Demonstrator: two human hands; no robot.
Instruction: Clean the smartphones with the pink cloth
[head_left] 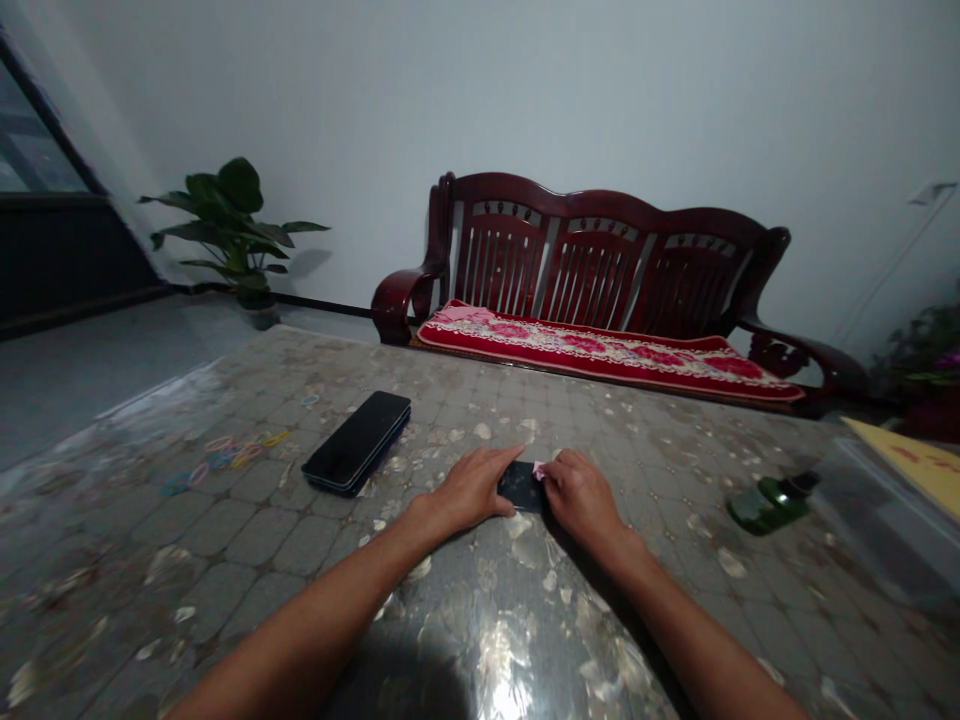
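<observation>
A small dark, flat rectangular object (522, 487) lies on the patterned table cover (480, 590) between my hands. My left hand (475, 486) grips its left end, thumb at the near edge and fingers at the far edge. Pinched in the fingers of my right hand (581, 495) is a small pink piece (538, 470), which rests against the right part of the dark object. The curled fingers hide part of the pink piece and the object's right end.
Left of my hands lie stacked dark phones (358, 442) and several coloured rubber bands (225, 455). A green bottle (769, 505) lies on the right beside a clear plastic box (877, 530). Beyond the table stand a wooden bench (592, 265) and a potted plant (236, 225).
</observation>
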